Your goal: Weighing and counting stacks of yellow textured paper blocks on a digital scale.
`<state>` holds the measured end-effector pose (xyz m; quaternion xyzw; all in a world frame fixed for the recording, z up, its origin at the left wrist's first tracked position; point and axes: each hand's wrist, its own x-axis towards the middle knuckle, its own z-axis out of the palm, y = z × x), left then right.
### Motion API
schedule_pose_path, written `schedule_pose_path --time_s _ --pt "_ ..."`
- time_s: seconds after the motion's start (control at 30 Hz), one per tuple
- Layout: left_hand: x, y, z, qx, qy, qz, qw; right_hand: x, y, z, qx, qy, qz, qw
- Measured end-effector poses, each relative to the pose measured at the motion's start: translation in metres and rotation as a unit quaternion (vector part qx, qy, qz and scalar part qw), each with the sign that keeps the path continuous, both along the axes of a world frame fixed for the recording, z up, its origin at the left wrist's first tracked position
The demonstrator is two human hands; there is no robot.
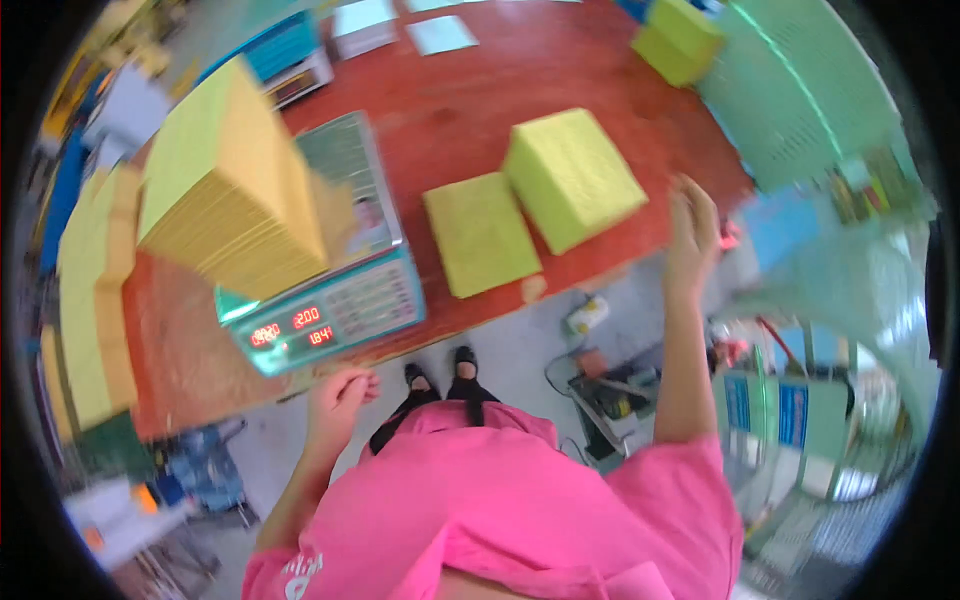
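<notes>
A tall stack of yellow paper envelopes or sheets (235, 190) stands on a teal digital scale (375, 300) with a lit red display. My left hand (343, 392) hangs just off the table edge in front of the scale, its fingers curled in with nothing visible in them. To the right of the scale, a low yellow pile (482, 238) lies near the table's front edge. A taller yellow block of paper (575, 180) sits right beside it. Beyond that block, my right hand (693, 225) is raised with its fingers stretched out, holding nothing and apart from the paper.
The red table (440, 100) has more yellow stacks (100, 290) at its left end. White paper (442, 35) lies at the back, next to a blue box (275, 50). Another yellow stack (680, 42) is at the back right, by a pale green panel (810, 90). Equipment (620, 400) stands on the floor.
</notes>
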<state>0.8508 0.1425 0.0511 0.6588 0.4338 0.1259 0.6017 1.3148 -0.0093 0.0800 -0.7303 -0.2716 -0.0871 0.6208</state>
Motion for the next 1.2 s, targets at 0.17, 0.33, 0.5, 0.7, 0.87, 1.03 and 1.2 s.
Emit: schedule_pose_path --time_s 0.17,0.33,0.5,0.7,0.87,1.03,1.2 --pt "0.048 0.002 0.007 -0.066 -0.083 -0.079 0.991 0.069 0.007 0.014 -0.222 0.238 0.081 0.942" --pt "0.154 0.003 0.041 -0.176 -0.121 -0.155 0.965 0.067 0.012 0.022 -0.259 0.288 0.177 0.905" --pt "0.271 0.015 0.046 -0.125 -0.157 -0.093 0.975 0.082 0.017 0.006 -0.250 0.250 0.245 0.903" --pt "0.325 0.033 0.028 -0.128 -0.156 -0.002 0.980 0.098 0.024 -0.003 -0.219 0.246 0.344 0.879" --pt "0.333 0.030 0.032 -0.079 -0.137 -0.009 0.987 0.100 0.019 0.018 -0.225 0.158 0.296 0.915" --pt "0.332 0.024 0.039 -0.032 -0.102 -0.015 0.994 0.063 0.018 0.056 -0.229 0.017 0.238 0.944" --pt "0.307 0.010 0.066 -0.043 -0.225 0.044 0.972 0.013 0.022 0.085 -0.122 0.095 0.248 0.956"
